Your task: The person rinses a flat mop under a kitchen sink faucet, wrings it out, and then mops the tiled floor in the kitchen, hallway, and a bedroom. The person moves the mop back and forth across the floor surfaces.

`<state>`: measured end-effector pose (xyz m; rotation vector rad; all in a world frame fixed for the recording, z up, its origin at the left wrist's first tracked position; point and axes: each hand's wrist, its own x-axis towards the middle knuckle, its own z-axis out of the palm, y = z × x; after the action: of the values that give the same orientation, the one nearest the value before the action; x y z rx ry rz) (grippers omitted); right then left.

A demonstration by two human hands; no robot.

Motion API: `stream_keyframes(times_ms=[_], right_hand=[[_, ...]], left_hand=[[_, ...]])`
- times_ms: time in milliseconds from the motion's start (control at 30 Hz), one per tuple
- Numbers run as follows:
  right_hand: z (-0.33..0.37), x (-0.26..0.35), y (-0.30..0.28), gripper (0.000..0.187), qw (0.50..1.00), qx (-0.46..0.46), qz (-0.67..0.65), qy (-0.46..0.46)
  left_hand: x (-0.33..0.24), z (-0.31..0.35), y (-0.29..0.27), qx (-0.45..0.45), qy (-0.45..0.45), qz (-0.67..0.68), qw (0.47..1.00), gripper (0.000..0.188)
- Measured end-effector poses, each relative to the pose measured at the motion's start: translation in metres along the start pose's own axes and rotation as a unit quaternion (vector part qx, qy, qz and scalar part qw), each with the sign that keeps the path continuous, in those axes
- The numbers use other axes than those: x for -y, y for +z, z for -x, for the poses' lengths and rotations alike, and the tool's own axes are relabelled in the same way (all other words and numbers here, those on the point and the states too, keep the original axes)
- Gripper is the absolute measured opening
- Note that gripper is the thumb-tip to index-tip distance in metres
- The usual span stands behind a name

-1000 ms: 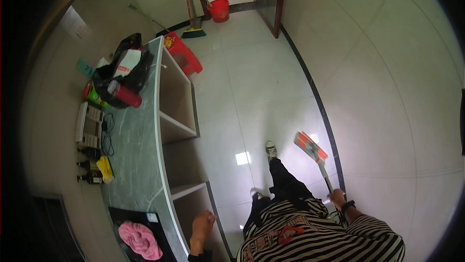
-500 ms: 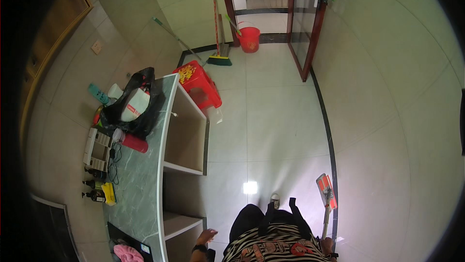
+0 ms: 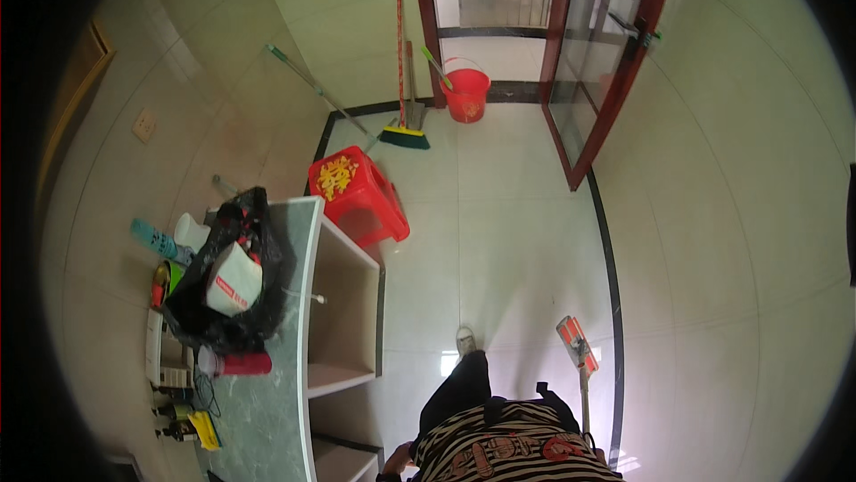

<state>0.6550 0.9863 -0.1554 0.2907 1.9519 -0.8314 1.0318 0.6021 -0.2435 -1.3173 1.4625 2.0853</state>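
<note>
At the lower right, my right hand (image 3: 599,456) grips the pole of a flat mop (image 3: 584,384), and my striped shirt hides most of the hand. The mop's orange-and-grey head (image 3: 577,345) is in front of me, near the dark skirting of the right wall; I cannot tell if it touches the floor. My left hand (image 3: 399,459) hangs low at my left side, close to the shelves under the counter (image 3: 283,411). Its fingers are mostly hidden, and nothing shows in it.
On the counter are a black plastic bag (image 3: 275,259), a red bottle (image 3: 245,363) and several pump bottles. A red stool (image 3: 379,205) holding yellow pieces stands beyond it. Farther off are a broom (image 3: 405,137), a red bucket (image 3: 466,100) and an open glass door (image 3: 580,63).
I have walked forward, so the counter, stool and door are nearer. My left hand has drawn back beside my body. The mop has moved along with me, its head now farther left in view.
</note>
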Motion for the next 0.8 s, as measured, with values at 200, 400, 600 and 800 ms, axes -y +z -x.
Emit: stream_keyframes(times_ms=[200, 400, 600, 800], right_hand=[[-0.073, 0.023, 0.021, 0.03, 0.955, 0.024, 0.247, -0.161], [-0.119, 0.115, 0.03, 0.031, 0.982, 0.005, 0.173, -0.073], [-0.166, 0.252, 0.01, 0.028, 0.996, 0.014, 0.084, -0.016], [-0.227, 0.365, -0.022, 0.026, 0.998, 0.06, 0.02, -0.009]], left_hand=[[-0.188, -0.083, -0.073, -0.024, -0.093, -0.115, 0.989, 0.036], [-0.344, -0.239, -0.134, -0.167, 0.054, -0.44, 0.881, 0.048], [-0.523, -0.284, -0.063, -0.139, 0.048, -0.127, 0.981, 0.066], [-0.508, -0.327, -0.077, -0.248, 0.049, -0.368, 0.895, 0.093]])
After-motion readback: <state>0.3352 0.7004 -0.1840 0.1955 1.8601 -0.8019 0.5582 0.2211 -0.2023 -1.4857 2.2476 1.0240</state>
